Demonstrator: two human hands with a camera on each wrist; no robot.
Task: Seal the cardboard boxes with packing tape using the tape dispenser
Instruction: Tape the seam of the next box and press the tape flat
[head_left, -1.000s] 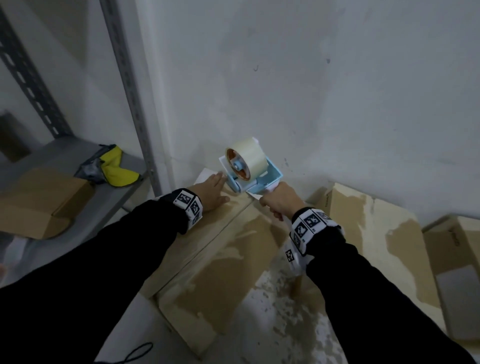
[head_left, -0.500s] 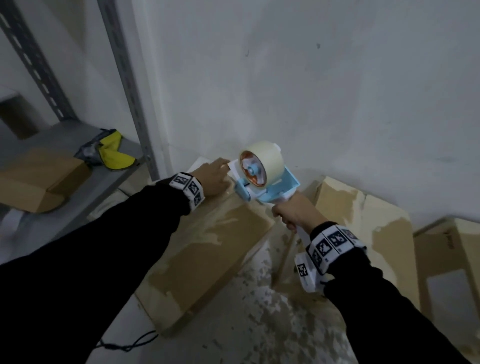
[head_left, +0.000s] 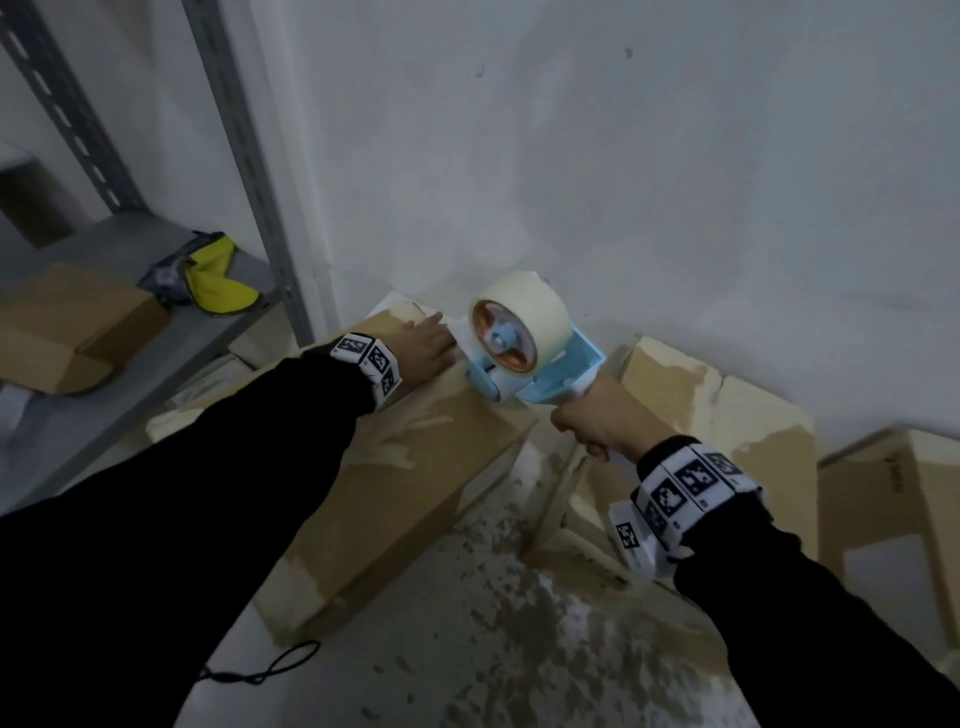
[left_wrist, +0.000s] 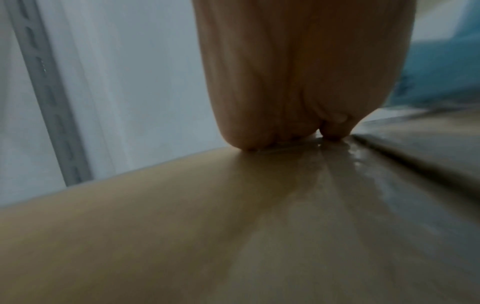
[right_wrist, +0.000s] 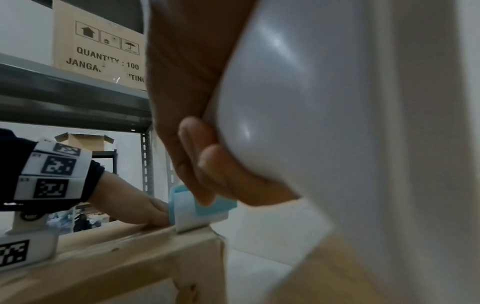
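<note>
Blue plastic tape dispenser (head_left: 524, 358) w/ cream roll sits on brown cardboard box (head_left: 415, 467) edge; right hand (head_left: 602, 423) wraps its handle, left hand (head_left: 428, 345) flat, fingers straight, on box top.

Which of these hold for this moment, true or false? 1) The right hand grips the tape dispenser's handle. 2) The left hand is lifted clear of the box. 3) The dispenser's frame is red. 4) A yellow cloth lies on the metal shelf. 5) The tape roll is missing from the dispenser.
1) True: the right hand grips the handle of the tape dispenser.
2) False: the left hand rests flat on the cardboard box.
3) False: the frame is light blue.
4) True: the yellow cloth lies on the metal shelf.
5) False: the tape roll sits on the dispenser.
</note>
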